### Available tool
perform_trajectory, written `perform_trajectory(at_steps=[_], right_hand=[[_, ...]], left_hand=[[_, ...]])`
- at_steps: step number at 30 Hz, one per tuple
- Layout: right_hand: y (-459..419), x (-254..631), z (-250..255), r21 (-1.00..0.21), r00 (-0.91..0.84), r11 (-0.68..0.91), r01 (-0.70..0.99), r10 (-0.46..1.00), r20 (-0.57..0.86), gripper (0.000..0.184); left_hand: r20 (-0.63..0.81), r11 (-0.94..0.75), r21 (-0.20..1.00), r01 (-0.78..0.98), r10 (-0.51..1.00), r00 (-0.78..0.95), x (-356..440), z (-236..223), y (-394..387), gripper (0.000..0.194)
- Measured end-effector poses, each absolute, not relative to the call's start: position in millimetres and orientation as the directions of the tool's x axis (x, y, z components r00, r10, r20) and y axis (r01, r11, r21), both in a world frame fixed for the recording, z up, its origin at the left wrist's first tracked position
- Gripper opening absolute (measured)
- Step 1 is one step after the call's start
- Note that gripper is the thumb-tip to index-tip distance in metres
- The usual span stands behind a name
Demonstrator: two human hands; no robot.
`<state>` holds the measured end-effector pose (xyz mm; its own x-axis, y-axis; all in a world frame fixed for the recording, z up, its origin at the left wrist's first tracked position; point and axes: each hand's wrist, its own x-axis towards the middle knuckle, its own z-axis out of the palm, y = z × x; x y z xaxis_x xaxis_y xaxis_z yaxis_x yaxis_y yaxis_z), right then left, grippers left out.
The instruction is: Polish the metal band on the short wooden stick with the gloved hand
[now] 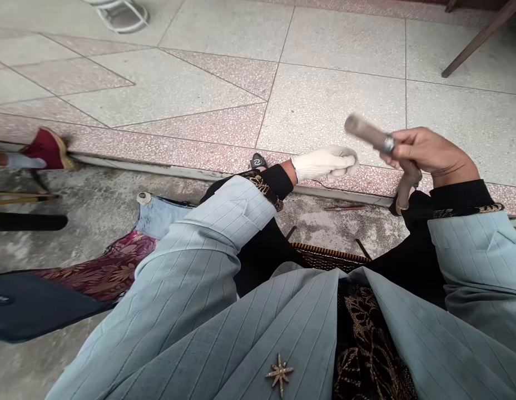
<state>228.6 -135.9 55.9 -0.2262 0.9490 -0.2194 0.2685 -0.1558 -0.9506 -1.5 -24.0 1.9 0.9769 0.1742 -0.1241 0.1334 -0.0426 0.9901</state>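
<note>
Brown cylindrical tool (367, 132): held in the right hand (428, 153); blurred, material uncertain. Its free end points towards the side of the left hand (327, 162).
Maroon shoe (45, 149): far left of the left hand, on another person's foot; limb cut off by the frame edge.
Dark blue panel (45, 305): left of the left hand and closer to the body; cut off, nature unclear.
Patterned cloth (103, 261): left of the left hand, running in beside the panel; partly hidden by the sleeve (199, 244).
White furniture base (122, 15): ahead and left of the left hand; upper part out of frame.
Left hand: white-gloved, fingers curled closed; cannot tell whether anything is pinched.
Woven edge (331, 256): closer to the body than both hands; mostly concealed by clothing.
Reddish thin rod (345, 208): on the ground, below the left fingertips; identity unclear.
Metal band (388, 145): on the tool, at the right fingertips.
Right hand: bare, gripping the tool; fingers hide the held portion.
Wooden leg (483, 39): ahead and right of the right hand; top cut off.
</note>
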Motion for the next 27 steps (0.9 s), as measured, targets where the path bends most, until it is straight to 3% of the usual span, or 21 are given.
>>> perform_trajectory(at_steps=[2,4,7,9,11,14,16,19,22,24,27], right_hand=[[-134.1,230.7,53.8,-0.989,0.009,-0.087,0.12,0.996,-0.086,0.029],[-129.3,232.1,46.9,-0.994,0.191,-0.065,0.083,0.98,-0.049,0.03],[-120.7,231.0,33.6,-0.945,0.33,-0.215,0.248,0.935,-0.127,0.026],[-116.3,228.6,25.6,-0.807,0.375,-0.344,0.479,0.912,-0.166,0.023],[-113.7,225.8,18.9,-0.578,0.368,-0.394,0.714,0.915,-0.168,0.023],[-112.9,221.6,12.6,-0.271,0.257,-0.314,0.91,0.94,-0.226,0.029],[-114.5,218.0,12.0,-0.194,0.133,-0.217,0.957,0.919,-0.372,0.028],[-119.3,211.5,17.0,-0.349,-0.18,-0.059,0.935,0.769,-0.613,0.025],[-124.8,207.7,28.7,-0.612,-0.453,-0.038,0.79,0.637,-0.624,0.03],[-128.0,208.3,38.8,-0.713,-0.487,-0.078,0.697,0.678,-0.55,0.033],[-130.9,211.8,51.5,-0.829,-0.324,-0.155,0.538,0.869,-0.373,0.029]], left_hand=[[-0.121,-0.03,0.991,0.128,0.172,0.978,-0.7,0.7,-25.3,0.033],[-0.135,-0.048,0.989,0.143,0.15,0.979,1.1,-1.7,-28.5,0.031],[-0.158,-0.104,0.98,0.171,0.117,0.98,4.3,-4.6,-35.0,0.027],[-0.155,-0.163,0.972,0.171,0.107,0.982,5.2,-4.4,-37.7,0.026],[-0.13,-0.225,0.963,0.15,0.101,0.986,4.7,-2.2,-37.4,0.026],[-0.094,-0.311,0.941,0.133,0.138,0.986,2.2,3.4,-32.1,0.024],[-0.099,-0.372,0.915,0.157,0.171,0.98,0.5,6.8,-27.4,0.024],[-0.116,-0.418,0.883,0.213,0.246,0.962,-0.8,9.0,-21.2,0.023],[-0.124,-0.388,0.885,0.257,0.335,0.934,-0.2,7.9,-16.1,0.02],[-0.13,-0.344,0.903,0.259,0.356,0.925,0.8,6.2,-13.7,0.019],[-0.135,-0.259,0.935,0.242,0.37,0.919,2.9,1.5,-13.4,0.022]])
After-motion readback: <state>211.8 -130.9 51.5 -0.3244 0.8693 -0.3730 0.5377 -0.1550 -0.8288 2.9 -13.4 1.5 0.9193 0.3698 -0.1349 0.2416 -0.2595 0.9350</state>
